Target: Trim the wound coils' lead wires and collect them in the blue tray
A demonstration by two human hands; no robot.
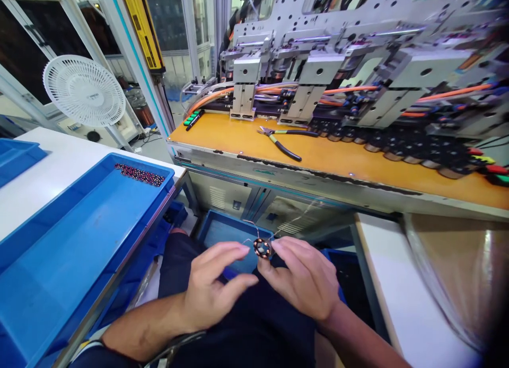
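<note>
Between the thumb and fingers of my right hand (304, 275) is a small round motor stator (256, 255), dark with copper windings around its ring. Thin loose wire ends stick up and out from it. My left hand (218, 283) is just to the left of the stator, thumb and fingers apart with a gap between them. One wire end reaches toward its fingertips, but no grip on it shows. Both hands are above my lap, with a blue bin (222, 227) below and behind them.
Pliers (280, 140) and markers (193, 119) lie on the orange bench (238, 140) under the machine. Dark round parts (397, 142) line its right side. A blue tray (79, 219) at left holds stators (139, 174) at its far end. A white fan (84, 91) stands behind.
</note>
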